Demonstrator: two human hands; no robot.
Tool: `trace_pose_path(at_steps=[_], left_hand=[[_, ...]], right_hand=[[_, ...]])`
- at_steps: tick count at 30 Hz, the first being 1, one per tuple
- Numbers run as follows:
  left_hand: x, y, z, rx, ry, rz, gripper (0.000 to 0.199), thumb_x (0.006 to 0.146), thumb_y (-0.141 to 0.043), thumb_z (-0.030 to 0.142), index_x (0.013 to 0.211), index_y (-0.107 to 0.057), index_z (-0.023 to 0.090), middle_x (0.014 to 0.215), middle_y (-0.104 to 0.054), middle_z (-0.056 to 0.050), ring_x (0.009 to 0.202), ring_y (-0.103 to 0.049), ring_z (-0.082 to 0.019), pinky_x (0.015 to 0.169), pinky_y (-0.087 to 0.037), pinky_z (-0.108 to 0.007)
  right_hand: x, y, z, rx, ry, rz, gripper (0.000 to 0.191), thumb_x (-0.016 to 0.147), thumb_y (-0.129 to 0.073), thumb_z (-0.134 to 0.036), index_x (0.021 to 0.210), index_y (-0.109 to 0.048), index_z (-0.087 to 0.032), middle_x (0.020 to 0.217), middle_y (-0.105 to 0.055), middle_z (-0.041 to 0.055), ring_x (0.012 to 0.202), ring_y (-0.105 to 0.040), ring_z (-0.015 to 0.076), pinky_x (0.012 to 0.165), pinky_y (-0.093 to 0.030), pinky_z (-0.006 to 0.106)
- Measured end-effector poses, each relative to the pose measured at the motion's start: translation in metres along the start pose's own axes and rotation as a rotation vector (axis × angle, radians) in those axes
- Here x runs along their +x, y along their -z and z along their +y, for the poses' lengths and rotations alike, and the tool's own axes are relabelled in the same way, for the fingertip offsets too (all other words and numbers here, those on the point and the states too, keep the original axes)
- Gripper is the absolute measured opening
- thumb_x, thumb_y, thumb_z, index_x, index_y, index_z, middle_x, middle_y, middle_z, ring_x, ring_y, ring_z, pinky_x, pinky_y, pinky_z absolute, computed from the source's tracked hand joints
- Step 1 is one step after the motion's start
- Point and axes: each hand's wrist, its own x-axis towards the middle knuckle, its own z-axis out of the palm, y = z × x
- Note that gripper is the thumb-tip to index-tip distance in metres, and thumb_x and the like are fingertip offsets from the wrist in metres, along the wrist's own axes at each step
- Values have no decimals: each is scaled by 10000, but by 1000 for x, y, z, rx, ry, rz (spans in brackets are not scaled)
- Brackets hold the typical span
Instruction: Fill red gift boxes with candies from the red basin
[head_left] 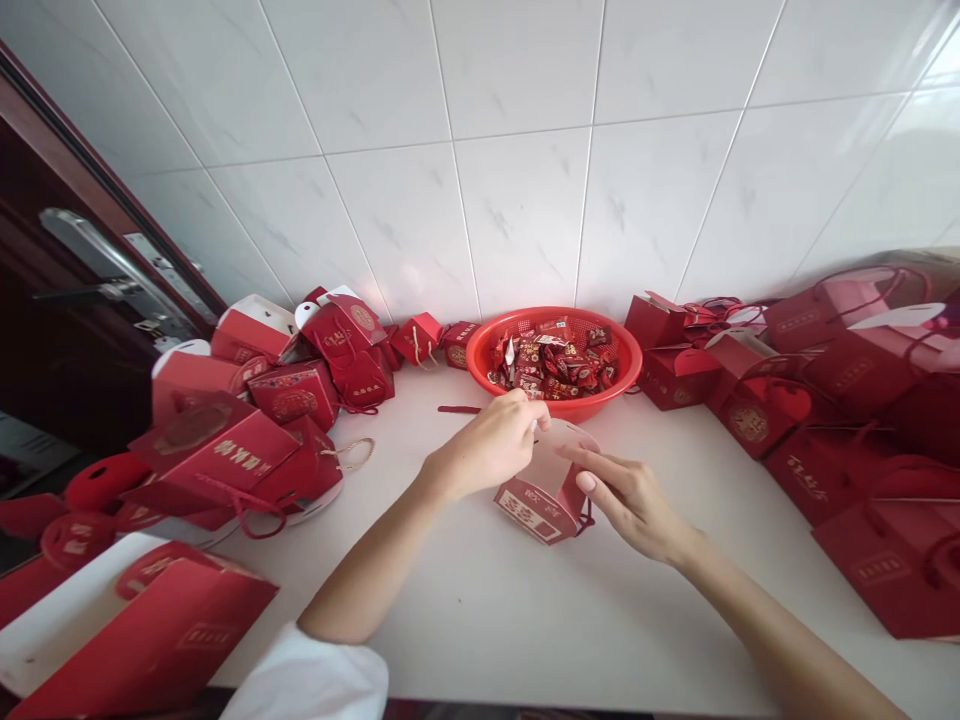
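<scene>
A small red gift box (529, 513) with pale printing on its front stands on the white table, its top open and its pale inside showing. My right hand (634, 500) grips the box's right side, index finger over the upper edge and thumb against the near side. A dark red cord loop hangs by that side. Above the box's left part is my left hand (506, 440), fingers curled together; what they hold, if anything, is hidden. Just behind them stands a red plastic basket (480, 352) of wrapped candies (559, 360). A thin dark red strip (459, 409) lies left of it.
Several red gift boxes (225, 455) with cord handles are piled on the left, one large open box (161, 625) nearest me. More boxes (832, 470) crowd the right side. A tiled wall (517, 210) closes off the back; a door handle (112, 260) is at far left.
</scene>
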Motion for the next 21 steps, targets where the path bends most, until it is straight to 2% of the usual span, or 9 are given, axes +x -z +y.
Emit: trace_pose_path(at_steps=[2,4,7,9,12,15,18,21], left_hand=[[2,-5,-1,-3,22,-33,322,898,-391,106,988,-682,212,1033,-652,-74,960,-641,-213,805,-507,-304],[2,-6,-3,-15,45,-84,375,899,-382,108,1089,-686,217,1116,-641,-83,1037,-638,-223,854,-516,-313],[1,0,-8,-1,60,-191,448,870,-387,83,1180,-670,239,1287,-592,-79,1171,-606,-238,950,-504,-336],[0,6,-11,44,55,-270,482,842,-394,57,1185,-670,254,1426,-515,-66,1260,-559,-251,1003,-480,-356],[-1,15,-14,79,25,-362,543,836,-397,44,1261,-637,282,1484,-491,-34,1316,-516,-244,1038,-452,-352],[0,22,-18,76,3,-432,638,845,-444,89,1445,-491,300,1468,-525,-21,1345,-484,-241,1069,-416,-337],[3,26,-26,68,-2,-494,747,825,-591,250,1534,-360,285,1476,-516,-44,1349,-467,-286,1042,-422,-335],[7,30,-32,52,-41,-549,900,737,-722,423,1536,-332,280,1410,-561,-60,1292,-506,-314,967,-450,-326]], right_hand=[[1,5,-1,-15,-31,-25,406,1049,-335,-448,1256,-619,-244,778,-680,21,629,-632,159,671,-498,274],[1,9,-3,1,-84,-7,393,1040,-346,-481,1111,-636,-225,721,-662,8,585,-599,151,622,-479,263],[2,14,-4,69,-166,58,369,1017,-401,-506,900,-593,-215,668,-618,-6,561,-552,133,556,-448,241],[3,17,-1,121,-205,80,350,989,-467,-508,844,-586,-212,680,-614,-3,582,-562,131,561,-459,239],[4,20,7,178,-261,43,288,939,-556,-489,938,-629,-211,724,-635,3,593,-582,137,584,-490,256],[4,23,17,218,-284,-49,327,924,-574,-465,1131,-625,-217,781,-659,12,634,-609,150,627,-518,276],[4,23,23,259,-290,-148,393,957,-519,-471,1258,-588,-228,814,-675,18,666,-617,156,644,-516,281],[5,20,25,286,-301,-217,437,984,-464,-496,1320,-561,-235,866,-693,27,701,-619,160,646,-503,276]])
